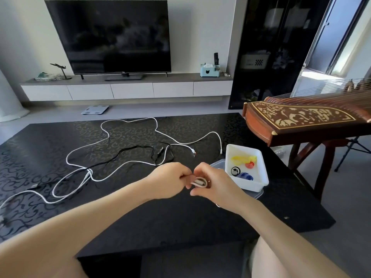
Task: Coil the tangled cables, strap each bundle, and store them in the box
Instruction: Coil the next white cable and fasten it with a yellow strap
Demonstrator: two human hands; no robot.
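Pinching a small white cable coil (199, 182), left grip (168, 180) and right grip (217, 186) both clamp it above the surface (140, 217).

A single wide-angle view sits at the person's head and looks forward and down over the dark worktop (140, 221). It is close to the left hand (168, 181) and right hand (217, 186), which meet at mid-frame, with both forearms entering from the bottom edge. The television (112, 37) on the far wall fills the top, and its edges lean with the lens.
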